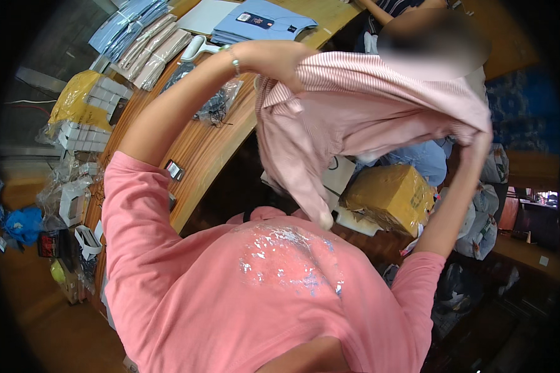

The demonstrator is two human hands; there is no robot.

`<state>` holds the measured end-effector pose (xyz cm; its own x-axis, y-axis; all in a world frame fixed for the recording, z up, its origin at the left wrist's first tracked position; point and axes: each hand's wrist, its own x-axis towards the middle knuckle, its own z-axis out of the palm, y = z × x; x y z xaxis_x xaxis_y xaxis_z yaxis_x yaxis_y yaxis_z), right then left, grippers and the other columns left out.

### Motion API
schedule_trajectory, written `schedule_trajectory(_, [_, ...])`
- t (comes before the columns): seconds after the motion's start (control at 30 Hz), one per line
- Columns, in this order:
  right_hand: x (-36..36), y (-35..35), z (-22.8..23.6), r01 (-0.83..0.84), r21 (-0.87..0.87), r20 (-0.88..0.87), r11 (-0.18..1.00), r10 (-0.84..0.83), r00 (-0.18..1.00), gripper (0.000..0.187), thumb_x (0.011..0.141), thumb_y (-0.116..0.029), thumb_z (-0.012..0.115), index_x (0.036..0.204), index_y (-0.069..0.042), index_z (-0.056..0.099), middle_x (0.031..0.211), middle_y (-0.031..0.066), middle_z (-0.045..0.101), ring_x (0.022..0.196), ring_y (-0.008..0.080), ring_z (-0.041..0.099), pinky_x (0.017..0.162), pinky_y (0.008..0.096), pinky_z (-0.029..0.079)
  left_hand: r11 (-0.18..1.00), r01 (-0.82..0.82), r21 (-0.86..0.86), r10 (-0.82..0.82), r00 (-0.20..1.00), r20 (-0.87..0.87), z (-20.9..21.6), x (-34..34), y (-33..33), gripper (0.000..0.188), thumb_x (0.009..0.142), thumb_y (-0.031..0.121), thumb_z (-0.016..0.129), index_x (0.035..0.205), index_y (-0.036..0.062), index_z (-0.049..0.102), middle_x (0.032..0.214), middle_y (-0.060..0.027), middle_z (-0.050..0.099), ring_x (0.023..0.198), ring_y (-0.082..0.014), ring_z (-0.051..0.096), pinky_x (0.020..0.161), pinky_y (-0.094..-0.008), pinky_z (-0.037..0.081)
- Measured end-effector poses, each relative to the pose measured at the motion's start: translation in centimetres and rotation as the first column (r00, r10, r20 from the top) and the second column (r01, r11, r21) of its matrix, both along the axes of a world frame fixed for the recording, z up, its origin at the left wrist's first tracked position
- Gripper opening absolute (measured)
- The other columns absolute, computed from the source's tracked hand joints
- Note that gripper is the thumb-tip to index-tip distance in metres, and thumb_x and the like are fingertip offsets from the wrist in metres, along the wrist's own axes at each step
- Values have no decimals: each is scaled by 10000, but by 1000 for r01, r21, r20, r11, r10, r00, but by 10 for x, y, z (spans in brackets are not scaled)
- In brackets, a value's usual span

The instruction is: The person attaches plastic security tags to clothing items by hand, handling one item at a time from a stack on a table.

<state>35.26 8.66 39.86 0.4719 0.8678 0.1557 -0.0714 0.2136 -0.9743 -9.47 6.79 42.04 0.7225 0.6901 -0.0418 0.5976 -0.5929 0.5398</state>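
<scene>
While the left hand (279,62) and right hand (476,148) grip a pink striped shirt (379,93) at upper centre, a wood-grained table (199,155) curves through the upper left. A taped carton (389,198) sits right of centre.

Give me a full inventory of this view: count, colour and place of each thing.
striped shirt: one, pink and white, between both hands
table: one, brown wood, left to top
folded shirts: one stack, light blue, table's far end
bagged shirts: two stacks, blue and pink, top left
handled tool: one, white, beside the bagged shirts
carton: one, yellow-brown, below the striped shirt
blue bag: one, far left
black bag: one, lower right
co-worker: one, dark striped clothing, top right
top: one, pink, worn
left fingers: on the striped shirt's left
right fingers: on its right
Smaller clutter: too unclear to count
</scene>
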Motion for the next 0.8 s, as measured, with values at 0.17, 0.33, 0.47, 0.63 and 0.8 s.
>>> schedule_trajectory(0.17, [31,-41,113,-23,327,152,945,-29,988,290,882,-164,470,1060,50,551,1053,125,583,938,202,574,834,321,448,956,-291,34,292,956,-33,24,3,-1,451,732,199,618,1119,-6,511,987,-110,594,883,-183,571,800,-279,449])
schedule_trajectory(0.33, [78,-62,140,75,288,61,955,-97,993,332,884,-188,438,1091,60,513,1080,142,561,979,228,553,833,332,456,916,-329,229,152,813,562,77,4,-49,368,910,197,423,1243,42,446,1241,-132,479,1150,-156,431,991,-360,300])
schedule_trajectory(0.47, [123,-120,143,130,343,128,930,-183,975,377,878,-215,417,1120,65,489,1092,170,544,942,254,567,803,349,479,953,-220,-209,303,724,620,108,24,-110,442,784,130,575,1193,-1,471,1101,-86,548,1011,-163,517,856,-271,419])
schedule_trajectory(0.63, [5,-130,114,-200,326,202,924,139,969,343,867,-198,453,1114,34,508,1019,138,569,889,227,565,779,328,472,564,753,-339,-397,607,688,50,42,-93,741,792,512,498,1220,-87,412,1242,-210,448,1154,-265,440,965,-373,345])
schedule_trajectory(0.8, [-194,-55,34,-889,-193,308,415,886,347,313,857,-180,489,1108,2,527,946,107,594,836,199,563,756,307,465,613,211,-761,357,785,505,-118,93,-44,806,848,638,261,1188,-67,454,1205,-185,498,1093,-280,499,920,-354,403])
